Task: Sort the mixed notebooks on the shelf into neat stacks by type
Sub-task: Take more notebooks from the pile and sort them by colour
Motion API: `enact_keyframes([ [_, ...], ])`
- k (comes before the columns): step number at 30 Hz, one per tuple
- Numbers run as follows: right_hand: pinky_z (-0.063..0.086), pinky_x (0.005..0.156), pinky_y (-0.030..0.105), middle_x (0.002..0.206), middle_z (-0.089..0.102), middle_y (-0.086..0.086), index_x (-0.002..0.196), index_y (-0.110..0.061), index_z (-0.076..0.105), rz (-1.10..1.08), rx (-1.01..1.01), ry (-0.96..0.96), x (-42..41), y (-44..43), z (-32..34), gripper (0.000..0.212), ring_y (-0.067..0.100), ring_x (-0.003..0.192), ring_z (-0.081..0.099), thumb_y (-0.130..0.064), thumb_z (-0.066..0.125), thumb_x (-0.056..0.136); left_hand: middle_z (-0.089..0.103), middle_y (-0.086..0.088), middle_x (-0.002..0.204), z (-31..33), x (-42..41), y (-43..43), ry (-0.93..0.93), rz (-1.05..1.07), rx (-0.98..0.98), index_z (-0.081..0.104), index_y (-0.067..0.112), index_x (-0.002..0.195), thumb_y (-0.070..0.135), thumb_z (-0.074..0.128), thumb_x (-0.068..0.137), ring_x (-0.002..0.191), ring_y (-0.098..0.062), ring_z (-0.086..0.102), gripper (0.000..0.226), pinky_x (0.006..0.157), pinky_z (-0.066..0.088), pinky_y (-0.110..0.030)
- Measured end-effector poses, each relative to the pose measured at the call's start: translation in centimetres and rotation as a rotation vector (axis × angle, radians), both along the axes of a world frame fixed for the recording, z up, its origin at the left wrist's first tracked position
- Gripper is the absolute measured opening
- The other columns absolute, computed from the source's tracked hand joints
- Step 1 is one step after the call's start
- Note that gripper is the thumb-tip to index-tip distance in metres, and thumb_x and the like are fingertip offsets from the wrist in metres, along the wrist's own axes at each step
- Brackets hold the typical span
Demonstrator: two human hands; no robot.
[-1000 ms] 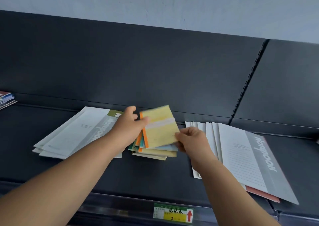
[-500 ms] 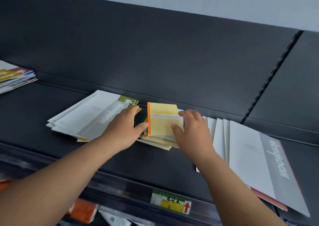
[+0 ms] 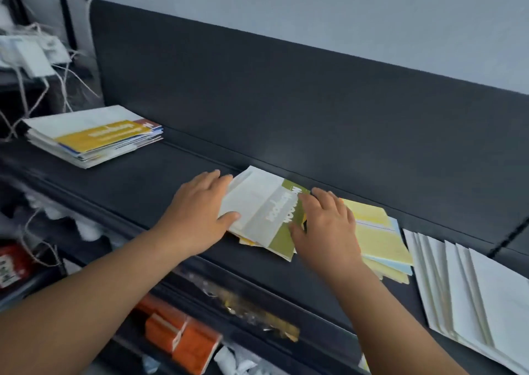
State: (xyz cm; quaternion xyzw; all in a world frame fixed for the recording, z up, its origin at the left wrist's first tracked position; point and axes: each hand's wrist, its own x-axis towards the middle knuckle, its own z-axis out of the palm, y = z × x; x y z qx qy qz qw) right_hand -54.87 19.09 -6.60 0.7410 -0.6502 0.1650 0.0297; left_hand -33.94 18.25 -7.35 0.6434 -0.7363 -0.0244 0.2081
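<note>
Grips wide, left hand (image 3: 200,211) and right hand (image 3: 323,225) flank the white-and-green paper notebook stack (image 3: 257,208) on the dark shelf (image 3: 171,177), likely squaring it.

Between the left hand (image 3: 197,211) and the right hand (image 3: 326,225), the top notebook (image 3: 274,217) carries white lettering along its green band, seemingly "Notebook" (blurred, running sideways). Well left of the left hand, the far stack (image 3: 97,138) has white print on its yellow band, too smeared to read.

Both bare forearms (image 3: 94,297) reach forward. left hand (image 3: 200,211) palm down, fingers (image 3: 213,179) straight, thumb splayed right. right hand (image 3: 326,228) palm down, flat, spread, near left.
</note>
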Motion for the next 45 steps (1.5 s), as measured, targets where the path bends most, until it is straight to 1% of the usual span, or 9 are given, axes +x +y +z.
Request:
enact_keyframes([
  [9, 0.016, 0.12, 0.042, 0.158, 0.027, 0.0, 0.149, -0.025, 0.034, 0.166, 0.048, -0.048, 18.0, -2.4, -1.1, 0.059, 0.023, 0.147, 0.02, -0.042, 0.053, 0.095, 0.015, -0.007, 0.16, 0.0, 18.6, 0.6, -0.111, 0.157, 0.027, 0.014, 0.02, 0.153, 0.053, 0.049, 0.093, 0.147, -0.022, 0.013, 0.077, 0.118, 0.017, -0.038],
  [15, 0.016, 0.12, 0.041, 0.158, 0.027, -0.001, 0.149, -0.024, 0.032, 0.228, 0.122, -0.076, 25.6, -5.1, -1.3, 0.06, 0.021, 0.146, 0.021, -0.044, 0.051, 0.096, 0.019, -0.006, 0.159, -0.1, 26.6, -0.6, -0.09, 0.213, 0.064, 0.017, 0.019, 0.153, 0.052, 0.049, 0.093, 0.146, -0.022, 0.016, 0.076, 0.118, 0.018, -0.038],
  [19, 0.019, 0.118, 0.04, 0.157, 0.029, 0.0, 0.149, -0.023, 0.033, 0.256, 0.142, -0.134, 28.6, -8.2, -1.3, 0.059, 0.02, 0.145, 0.024, -0.043, 0.052, 0.097, 0.019, -0.006, 0.159, -0.1, 29.6, -2.8, -0.065, 0.255, 0.044, 0.019, 0.019, 0.153, 0.052, 0.049, 0.093, 0.146, -0.021, 0.016, 0.075, 0.117, 0.017, -0.038],
  [24, 0.028, 0.116, 0.041, 0.155, 0.031, 0.001, 0.15, -0.02, 0.032, 0.303, 0.256, -0.286, 31.4, -12.6, -1.8, 0.061, 0.022, 0.142, 0.03, -0.043, 0.051, 0.097, 0.016, -0.006, 0.16, -0.3, 31.6, -5.6, -0.057, 0.32, 0.062, 0.019, 0.02, 0.153, 0.052, 0.048, 0.094, 0.147, -0.021, 0.014, 0.073, 0.117, 0.014, -0.037],
  [29, 0.03, 0.111, 0.033, 0.155, 0.032, 0.001, 0.151, -0.018, 0.031, 0.321, 0.363, -0.45, 33.9, -16.2, -2.3, 0.062, 0.019, 0.142, 0.033, -0.043, 0.05, 0.098, 0.019, -0.008, 0.159, 0.5, 34.0, -8.8, -0.061, 0.356, 0.032, 0.022, 0.017, 0.152, 0.05, 0.048, 0.094, 0.146, -0.023, 0.016, 0.072, 0.116, 0.014, -0.036],
  [33, 0.032, 0.108, 0.029, 0.155, 0.034, 0.0, 0.15, -0.017, 0.032, 0.3, 0.422, -0.54, 35.0, -18.3, -2.8, 0.061, 0.016, 0.14, 0.036, -0.044, 0.05, 0.098, 0.019, -0.011, 0.159, 0.1, 35.9, -11.9, -0.058, 0.363, 0.069, 0.023, 0.015, 0.152, 0.051, 0.047, 0.094, 0.146, -0.024, 0.016, 0.072, 0.117, 0.014, -0.038],
  [39, 0.031, 0.109, 0.029, 0.156, 0.033, 0.0, 0.15, -0.016, 0.032, 0.201, 0.415, -0.612, 37.6, -21.2, -3.3, 0.063, 0.016, 0.142, 0.033, -0.046, 0.049, 0.097, 0.021, -0.012, 0.158, 0.0, 39.3, -17.6, -0.121, 0.29, 0.096, 0.023, 0.015, 0.151, 0.056, 0.041, 0.094, 0.145, -0.026, 0.018, 0.073, 0.117, 0.016, -0.041],
  [42, 0.031, 0.11, 0.03, 0.157, 0.031, 0.001, 0.151, -0.016, 0.03, 0.136, 0.423, -0.626, 39.2, -22.1, -3.5, 0.065, 0.017, 0.143, 0.032, -0.047, 0.048, 0.097, 0.026, -0.012, 0.156, 0.0, 41.2, -20.2, -0.174, 0.243, 0.131, 0.023, 0.016, 0.151, 0.059, 0.037, 0.093, 0.143, -0.026, 0.023, 0.074, 0.115, 0.02, -0.041],
  [45, 0.032, 0.108, 0.032, 0.156, 0.033, 0.001, 0.151, -0.015, 0.03, 0.063, 0.443, -0.674, 40.9, -23.0, -3.8, 0.065, 0.018, 0.141, 0.034, -0.048, 0.048, 0.098, 0.041, -0.007, 0.142, -0.4, 42.9, -22.2, -0.219, 0.198, 0.199, 0.027, 0.018, 0.147, 0.063, 0.032, 0.092, 0.132, -0.025, 0.037, 0.072, 0.107, 0.028, -0.041],
])
